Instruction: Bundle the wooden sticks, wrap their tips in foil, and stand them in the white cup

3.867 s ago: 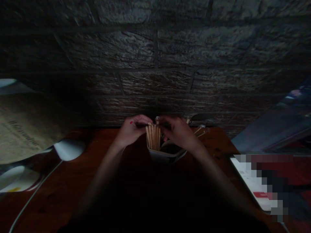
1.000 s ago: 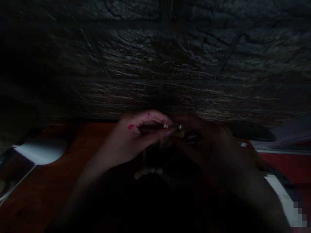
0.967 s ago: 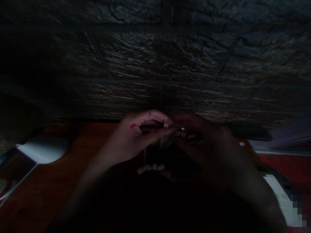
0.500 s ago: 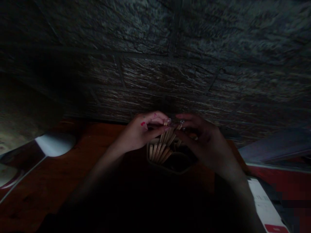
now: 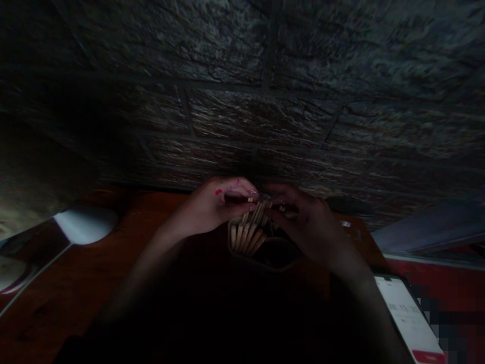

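Observation:
A dark, angular container (image 5: pixel 253 262) stands on the wooden tabletop, and thin light wooden sticks (image 5: pixel 244 235) poke up out of it. My left hand (image 5: pixel 220 205), with pink marks on its skin, is at the back of the container; its thumb and fingers close on stick ends. Facing it, my right hand (image 5: pixel 305 222) bends its fingers round the upper ends of the sticks on that side. Something shiny and clear shows between the fingertips, too dark to make out. The right palm hides part of the container.
Close behind the hands rises a brick-patterned wall (image 5: pixel 235 116). On the right, a lit phone (image 5: pixel 407 313) lies beside my forearm. A white rounded object (image 5: pixel 89 225) and a pale cable (image 5: pixel 38 278) are on the left. Small pale bits (image 5: pixel 345 223) lie on the wooden tabletop (image 5: pixel 129 258).
Both hands have shifted slightly left, the right one more. Small pale bits on the tabletop and more of the phone now show past the right arm.

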The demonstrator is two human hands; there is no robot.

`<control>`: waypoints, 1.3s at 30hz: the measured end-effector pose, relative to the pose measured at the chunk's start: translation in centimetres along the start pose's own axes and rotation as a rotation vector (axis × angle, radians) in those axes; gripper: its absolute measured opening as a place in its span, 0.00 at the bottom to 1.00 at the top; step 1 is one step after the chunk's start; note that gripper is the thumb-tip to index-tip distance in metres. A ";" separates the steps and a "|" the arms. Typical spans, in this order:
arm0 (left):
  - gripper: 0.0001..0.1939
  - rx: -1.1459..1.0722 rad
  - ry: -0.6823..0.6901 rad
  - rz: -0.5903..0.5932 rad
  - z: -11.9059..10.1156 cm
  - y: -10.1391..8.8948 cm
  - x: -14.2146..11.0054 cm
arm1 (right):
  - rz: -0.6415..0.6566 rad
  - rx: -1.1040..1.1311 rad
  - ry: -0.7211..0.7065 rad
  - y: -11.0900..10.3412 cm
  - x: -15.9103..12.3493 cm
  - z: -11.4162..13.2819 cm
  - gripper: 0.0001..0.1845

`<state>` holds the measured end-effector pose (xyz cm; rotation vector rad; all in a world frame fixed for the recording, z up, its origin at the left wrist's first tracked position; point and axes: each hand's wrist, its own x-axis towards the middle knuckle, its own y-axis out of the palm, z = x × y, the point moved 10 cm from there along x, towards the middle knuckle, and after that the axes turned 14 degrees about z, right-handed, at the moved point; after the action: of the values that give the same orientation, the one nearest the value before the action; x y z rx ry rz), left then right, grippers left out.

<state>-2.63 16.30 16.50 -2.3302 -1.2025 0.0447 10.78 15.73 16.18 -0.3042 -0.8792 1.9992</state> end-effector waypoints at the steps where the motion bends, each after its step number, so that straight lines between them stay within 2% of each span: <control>1: 0.06 -0.008 -0.007 0.009 0.1 0.0 0.0 | 0.012 -0.006 -0.002 0.1 0.1 -0.1 0.18; 11: 0.09 -0.077 -0.100 0.137 1.0 1.1 0.0 | 0.020 0.024 -0.060 0.4 0.5 0.4 0.09; 19: 0.06 -0.013 -0.093 0.126 1.2 1.7 0.3 | 0.010 0.023 -0.076 0.5 0.7 0.4 0.10; 25: 0.05 0.098 -0.098 0.123 0.6 1.1 0.1 | 0.013 0.032 -0.101 0.6 0.9 0.5 0.09; 34: 0.06 0.070 -0.144 0.104 1.0 0.8 0.0 | 0.007 0.040 -0.100 0.5 0.9 0.3 0.08; 39: 0.08 0.121 -0.132 0.111 0.9 0.6 0.0 | 0.046 0.037 -0.092 0.7 1.0 0.0 0.09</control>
<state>-2.40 16.36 15.41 -2.3146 -1.0990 0.3063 9.79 16.27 15.79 -0.2152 -0.8985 2.0838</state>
